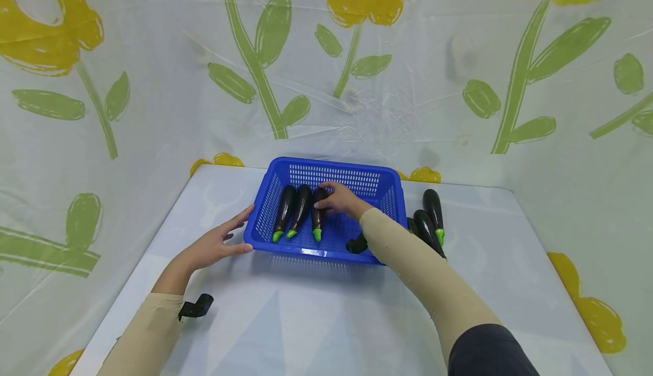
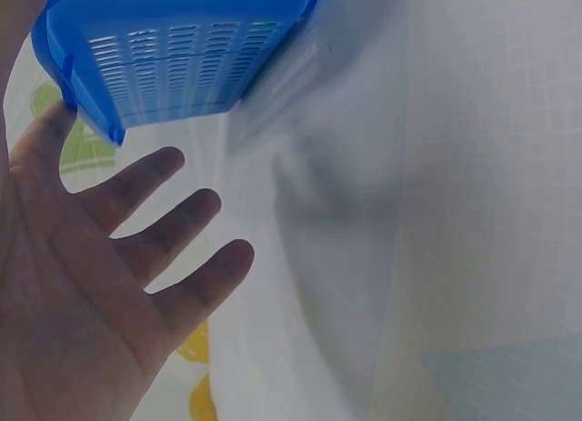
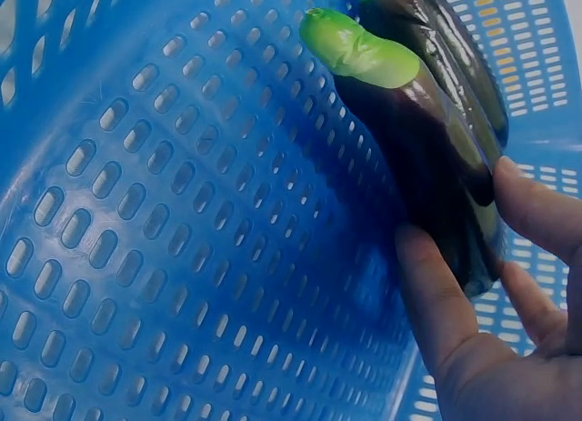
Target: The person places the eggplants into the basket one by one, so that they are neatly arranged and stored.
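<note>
A blue plastic basket with slotted walls stands on the white table. My right hand reaches into it and grips an eggplant around the end away from its green cap, thumb on one side and fingers on the other. To the left of that eggplant, two more eggplants lie side by side in the basket. In the right wrist view, the held eggplant lies close along its neighbour. My left hand is spread at the basket's left side, its index fingertip and thumb at the rim; the other fingers extend below it.
Several dark eggplants lie on the table just right of the basket, partly behind my right forearm. A flower-printed sheet hangs behind and at both sides of the table. Each forearm bears a small black camera mount.
</note>
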Tool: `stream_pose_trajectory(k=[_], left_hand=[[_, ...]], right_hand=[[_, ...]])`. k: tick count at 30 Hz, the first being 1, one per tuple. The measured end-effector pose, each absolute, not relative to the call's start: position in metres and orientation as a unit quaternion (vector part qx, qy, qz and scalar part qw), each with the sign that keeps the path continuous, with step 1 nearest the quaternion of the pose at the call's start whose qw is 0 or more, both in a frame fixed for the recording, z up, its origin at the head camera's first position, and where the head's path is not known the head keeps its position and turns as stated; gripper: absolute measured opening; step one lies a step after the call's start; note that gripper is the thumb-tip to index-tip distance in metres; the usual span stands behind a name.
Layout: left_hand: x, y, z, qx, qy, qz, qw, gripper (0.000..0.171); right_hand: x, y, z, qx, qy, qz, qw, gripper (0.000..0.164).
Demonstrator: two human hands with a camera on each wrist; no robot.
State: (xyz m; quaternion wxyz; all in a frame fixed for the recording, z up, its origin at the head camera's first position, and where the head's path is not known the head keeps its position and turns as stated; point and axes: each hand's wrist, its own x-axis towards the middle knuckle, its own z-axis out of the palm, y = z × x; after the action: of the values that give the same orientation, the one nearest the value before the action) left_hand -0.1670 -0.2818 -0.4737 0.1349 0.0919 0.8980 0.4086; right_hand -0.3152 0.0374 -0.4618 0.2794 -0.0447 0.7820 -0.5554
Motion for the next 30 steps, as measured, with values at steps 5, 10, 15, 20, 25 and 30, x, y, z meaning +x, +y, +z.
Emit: stream_pose_trajectory(k=[5,10,15,20,25,30], left_hand=[[-0.1671,-0.2812,-0.474,0.095,0.899,0.405,0.133,0.095],[-0.1663,-0.2806,-0.4733,0.093,0.898,0.407,0.136,0.095],[-0.1658,-0.2799,-0.4727,0.092,0.9,0.405,0.135,0.095],[-0.1655,-0.28,-0.4715,0.091,0.901,0.402,0.134,0.095],[-0.1652,-0.2795,-0.471,0.091,0.902,0.399,0.136,0.096],[-0.165,-0.2799,-0.4711,0.089,0.902,0.4,0.137,0.096]], right_hand=[[-0.3148,0.0381,-0.4606,-0.043,0.78,-0.557,0.281,0.07],[-0.3128,0.0387,-0.4583,-0.043,0.778,-0.557,0.287,0.072],[-0.3125,0.0388,-0.458,-0.038,0.773,-0.562,0.291,0.073],[-0.3128,0.0394,-0.4587,-0.041,0.765,-0.571,0.295,0.073],[-0.3119,0.0405,-0.4583,-0.042,0.766,-0.57,0.293,0.072],[-0.3101,0.0411,-0.4556,-0.042,0.773,-0.563,0.289,0.071]])
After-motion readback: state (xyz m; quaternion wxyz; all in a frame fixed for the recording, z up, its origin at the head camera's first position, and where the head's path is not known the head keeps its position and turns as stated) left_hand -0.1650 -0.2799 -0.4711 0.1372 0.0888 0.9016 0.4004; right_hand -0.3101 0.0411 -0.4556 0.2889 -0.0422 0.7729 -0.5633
